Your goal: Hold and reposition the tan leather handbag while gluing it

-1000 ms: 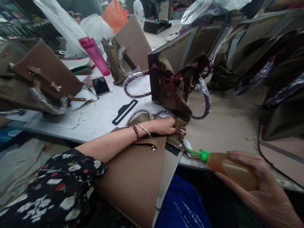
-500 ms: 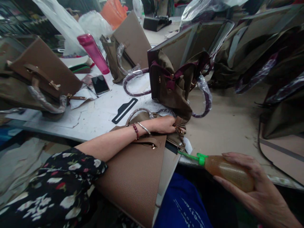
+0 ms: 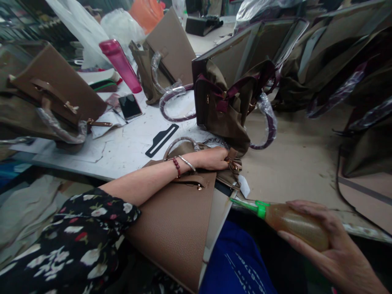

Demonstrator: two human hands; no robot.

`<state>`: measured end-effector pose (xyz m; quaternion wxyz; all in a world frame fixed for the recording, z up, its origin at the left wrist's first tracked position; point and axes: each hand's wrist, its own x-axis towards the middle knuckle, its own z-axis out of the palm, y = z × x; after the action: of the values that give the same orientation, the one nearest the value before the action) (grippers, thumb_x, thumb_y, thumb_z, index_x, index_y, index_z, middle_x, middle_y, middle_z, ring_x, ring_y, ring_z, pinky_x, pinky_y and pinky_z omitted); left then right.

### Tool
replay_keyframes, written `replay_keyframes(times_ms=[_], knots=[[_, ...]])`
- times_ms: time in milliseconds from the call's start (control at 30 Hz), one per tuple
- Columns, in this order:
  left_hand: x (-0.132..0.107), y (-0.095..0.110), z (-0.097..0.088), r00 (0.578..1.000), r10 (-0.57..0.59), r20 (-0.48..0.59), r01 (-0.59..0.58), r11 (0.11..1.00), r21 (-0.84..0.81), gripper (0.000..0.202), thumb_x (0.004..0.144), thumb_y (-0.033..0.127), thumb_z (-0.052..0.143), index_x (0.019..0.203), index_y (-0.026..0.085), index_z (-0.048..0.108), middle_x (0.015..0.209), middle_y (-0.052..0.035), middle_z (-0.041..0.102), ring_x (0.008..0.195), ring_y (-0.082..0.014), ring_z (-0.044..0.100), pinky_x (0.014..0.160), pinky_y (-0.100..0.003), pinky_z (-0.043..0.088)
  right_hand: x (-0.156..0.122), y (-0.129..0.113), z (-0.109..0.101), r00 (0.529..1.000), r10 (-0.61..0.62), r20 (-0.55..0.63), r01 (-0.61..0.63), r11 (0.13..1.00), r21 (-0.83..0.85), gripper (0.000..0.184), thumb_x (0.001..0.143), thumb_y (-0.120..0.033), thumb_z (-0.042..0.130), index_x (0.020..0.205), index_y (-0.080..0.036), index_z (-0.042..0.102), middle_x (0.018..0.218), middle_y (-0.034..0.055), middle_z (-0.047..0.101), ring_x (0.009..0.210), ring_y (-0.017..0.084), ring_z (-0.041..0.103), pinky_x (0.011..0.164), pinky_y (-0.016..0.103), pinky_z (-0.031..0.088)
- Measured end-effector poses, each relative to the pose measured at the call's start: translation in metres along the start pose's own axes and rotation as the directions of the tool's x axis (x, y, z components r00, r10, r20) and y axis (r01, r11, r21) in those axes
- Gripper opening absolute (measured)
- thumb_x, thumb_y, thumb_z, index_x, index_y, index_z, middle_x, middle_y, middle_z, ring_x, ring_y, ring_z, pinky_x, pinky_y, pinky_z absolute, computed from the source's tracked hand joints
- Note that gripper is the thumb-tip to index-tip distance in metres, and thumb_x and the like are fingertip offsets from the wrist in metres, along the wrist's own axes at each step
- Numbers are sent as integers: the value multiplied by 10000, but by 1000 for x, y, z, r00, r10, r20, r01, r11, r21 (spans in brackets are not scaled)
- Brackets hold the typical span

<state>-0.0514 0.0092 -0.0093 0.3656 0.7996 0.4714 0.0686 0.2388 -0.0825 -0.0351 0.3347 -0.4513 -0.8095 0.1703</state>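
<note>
A tan leather handbag [image 3: 180, 220] lies tipped over the table's near edge and onto my lap. My left hand [image 3: 214, 158] rests on its top, fingers closed round the bag's folded top edge by a small metal fitting. My right hand [image 3: 333, 249] is wrapped round a squeeze bottle [image 3: 294, 226] of amber glue with a green nozzle. The nozzle tip points left, close to the bag's open side edge.
An olive and maroon handbag [image 3: 226, 102] stands just behind my left hand. More bags crowd the left [image 3: 55, 94] and right [image 3: 352, 61]. A pink bottle [image 3: 121, 65], a phone [image 3: 130, 107] and a black template strip [image 3: 161, 140] lie on the white table [image 3: 122, 151].
The glue bottle in my right hand has slid a little left and down, its nozzle nearer the tan bag's edge. My left hand has stayed on the bag's top.
</note>
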Motion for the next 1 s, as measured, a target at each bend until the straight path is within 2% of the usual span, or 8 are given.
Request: replay_keyframes(times_ms=[100, 233, 300, 467, 667, 767, 900, 1000], knots=[[0, 0, 0, 1000, 4, 0, -4, 1000, 5, 453, 843, 513, 476, 574, 150, 445, 527, 17, 436, 483, -86, 362, 496, -239, 276, -3, -3, 1, 993, -91, 70, 90, 996, 30, 347, 792, -472, 618, 1014, -223, 524, 948, 54, 608, 867, 200, 630, 729, 304, 560], [0, 0, 0, 1000, 14, -5, -14, 1000, 17, 408, 844, 474, 485, 609, 141, 481, 548, 10, 454, 494, -89, 371, 494, -236, 277, -8, -10, 2, 985, -112, 130, 109, 994, 32, 344, 807, -468, 607, 1033, -221, 531, 959, 54, 608, 870, 197, 633, 722, 283, 560], [0, 0, 1, 1000, -3, -6, 3, 999, 33, 391, 847, 463, 484, 648, 128, 519, 581, -5, 493, 516, -96, 402, 508, -235, 291, -8, -11, 2, 988, -99, 114, 97, 995, 28, 353, 805, -473, 607, 1043, -226, 521, 966, 56, 601, 874, 207, 630, 723, 300, 559], [0, -2, 1, 1000, 13, -1, -13, 1000, 15, 378, 847, 457, 480, 699, 117, 553, 638, -31, 563, 566, -117, 464, 541, -235, 320, -3, -6, 5, 997, -80, -7, 80, 996, -41, 342, 819, -451, 588, 1066, -239, 483, 968, 67, 573, 882, 225, 613, 732, 338, 547], [-1, 1, 0, 1000, 20, 3, -20, 1000, 15, 281, 854, 357, 486, 701, 127, 537, 648, -17, 562, 577, -109, 466, 562, -229, 325, -9, -3, 12, 998, -70, 5, 70, 995, -74, 370, 823, -487, 569, 1056, -211, 489, 962, 69, 568, 865, 218, 615, 712, 325, 545], [0, 1, 0, 1000, 9, 9, -9, 1000, 17, 303, 859, 368, 493, 668, 133, 512, 626, -8, 543, 560, -105, 447, 554, -230, 315, -14, -4, 14, 997, -74, -1, 74, 994, -80, 388, 823, -506, 563, 1053, -204, 485, 955, 68, 577, 873, 225, 616, 718, 335, 542], [0, 1, 0, 998, 56, 17, -56, 998, -37, 299, 860, 374, 501, 675, 140, 518, 616, 7, 535, 558, -99, 437, 578, -230, 317, -18, -8, 15, 998, -61, -1, 60, 996, -65, 351, 832, -479, 562, 1043, -207, 491, 963, 63, 585, 874, 215, 620, 723, 318, 538], [0, 2, 0, 999, 38, 16, -38, 998, -40, 298, 858, 368, 501, 671, 138, 520, 601, 8, 526, 556, -102, 430, 579, -237, 313, -20, -12, 15, 998, -59, 8, 60, 996, -64, 342, 835, -472, 561, 1039, -204, 494, 966, 62, 583, 873, 203, 619, 714, 293, 540]])
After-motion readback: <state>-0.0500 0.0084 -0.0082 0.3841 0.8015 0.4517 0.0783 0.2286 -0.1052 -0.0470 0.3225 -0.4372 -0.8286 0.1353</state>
